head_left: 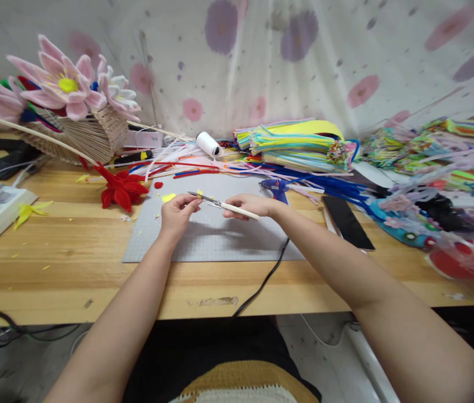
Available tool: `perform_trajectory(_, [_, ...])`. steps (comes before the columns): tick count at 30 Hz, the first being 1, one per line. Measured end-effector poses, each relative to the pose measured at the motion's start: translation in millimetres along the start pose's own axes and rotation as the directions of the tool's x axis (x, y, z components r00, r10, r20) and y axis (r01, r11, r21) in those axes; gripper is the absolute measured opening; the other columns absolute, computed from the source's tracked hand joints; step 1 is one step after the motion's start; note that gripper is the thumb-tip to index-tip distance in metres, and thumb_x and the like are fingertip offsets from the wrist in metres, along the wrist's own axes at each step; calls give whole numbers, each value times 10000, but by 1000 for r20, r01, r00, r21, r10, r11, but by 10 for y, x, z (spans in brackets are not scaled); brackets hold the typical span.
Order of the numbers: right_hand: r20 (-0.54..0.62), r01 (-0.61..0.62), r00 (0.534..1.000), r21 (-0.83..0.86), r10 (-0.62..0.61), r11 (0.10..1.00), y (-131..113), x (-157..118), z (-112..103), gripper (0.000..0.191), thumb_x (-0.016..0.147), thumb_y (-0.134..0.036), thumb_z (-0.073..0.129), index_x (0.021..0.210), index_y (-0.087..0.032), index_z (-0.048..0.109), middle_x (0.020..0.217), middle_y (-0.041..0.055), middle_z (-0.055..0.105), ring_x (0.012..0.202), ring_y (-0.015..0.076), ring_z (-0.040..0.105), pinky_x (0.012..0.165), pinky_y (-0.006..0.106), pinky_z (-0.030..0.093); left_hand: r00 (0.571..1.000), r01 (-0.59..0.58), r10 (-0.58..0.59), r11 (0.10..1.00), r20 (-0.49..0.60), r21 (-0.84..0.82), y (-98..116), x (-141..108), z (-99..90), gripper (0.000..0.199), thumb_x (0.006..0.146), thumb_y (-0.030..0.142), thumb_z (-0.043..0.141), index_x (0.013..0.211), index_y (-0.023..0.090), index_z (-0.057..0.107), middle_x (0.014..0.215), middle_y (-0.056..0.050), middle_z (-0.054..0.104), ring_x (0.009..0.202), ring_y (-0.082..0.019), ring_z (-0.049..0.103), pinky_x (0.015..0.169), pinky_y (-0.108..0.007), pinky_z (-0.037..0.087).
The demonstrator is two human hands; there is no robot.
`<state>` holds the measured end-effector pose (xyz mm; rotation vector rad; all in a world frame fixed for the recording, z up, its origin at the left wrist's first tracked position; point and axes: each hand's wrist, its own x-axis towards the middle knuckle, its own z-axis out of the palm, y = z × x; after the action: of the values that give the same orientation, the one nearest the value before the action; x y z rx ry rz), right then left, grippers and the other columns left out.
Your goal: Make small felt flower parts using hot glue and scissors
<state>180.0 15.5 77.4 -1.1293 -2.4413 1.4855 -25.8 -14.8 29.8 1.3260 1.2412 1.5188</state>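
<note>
My right hand (243,205) is closed around a pair of scissors (240,210) with white handles, the blades pointing left. At the blades, my left hand (179,215) pinches a small yellow piece (199,193), too small to name exactly. The blades lie over or against this piece; whether they cut into it I cannot tell. Both hands hover above a grey cutting mat (220,246). Yellow scraps (168,197) lie on the mat just beyond my left hand, with a small red piece (158,185) farther back.
A red fuzzy flower (122,187) lies left of the mat, below a basket (106,131) of pink flowers. A blue glue gun (275,189) rests at the mat's right, near a black phone (347,221). Bundled pipe cleaners (296,146) line the back. A black cable (264,282) crosses the front edge.
</note>
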Motion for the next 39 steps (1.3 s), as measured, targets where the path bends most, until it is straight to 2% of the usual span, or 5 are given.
perform_trajectory(7, [-33,-4,999,-39,3,999,-2,-2,9,448,723,-600,551,648,-172,442,507,-61,416,464,58,375,456,212,281,1000,-8,8,1000,-4,16,-9,-2,-4,190,616,341,702,678,162,684,685,-18,656,545,-105,574,565,-244,481])
perform_trajectory(14, [-21,15,1000,10,-15,1000,12,5,27,448,717,-605,549,668,-172,445,505,-63,410,461,62,379,454,211,289,997,-70,69,997,-14,-20,-14,-2,-8,155,608,305,712,645,157,680,708,-17,654,531,-90,566,552,-238,489])
perform_trajectory(24, [-26,14,1000,-106,-16,994,10,-16,-21,421,739,-574,546,729,-156,499,546,-52,439,493,62,397,471,204,271,996,-86,85,994,-6,-67,-28,9,1,134,577,277,729,636,163,691,698,-12,657,501,-82,569,504,-225,496])
perform_trajectory(33, [0,28,1000,3,-28,1000,27,-29,-15,454,719,-608,544,665,-168,445,520,-54,429,479,66,404,469,212,311,998,-57,58,995,14,-85,-32,8,-10,162,561,292,747,632,156,695,702,-23,663,503,-89,569,509,-242,505])
perform_trajectory(39, [2,18,1000,1,-18,1000,31,-33,-22,438,723,-589,551,668,-168,448,518,-53,439,476,65,407,471,212,315,998,-54,58,994,34,-99,-39,13,-12,146,577,277,741,646,157,695,684,-12,651,504,-86,568,512,-236,495])
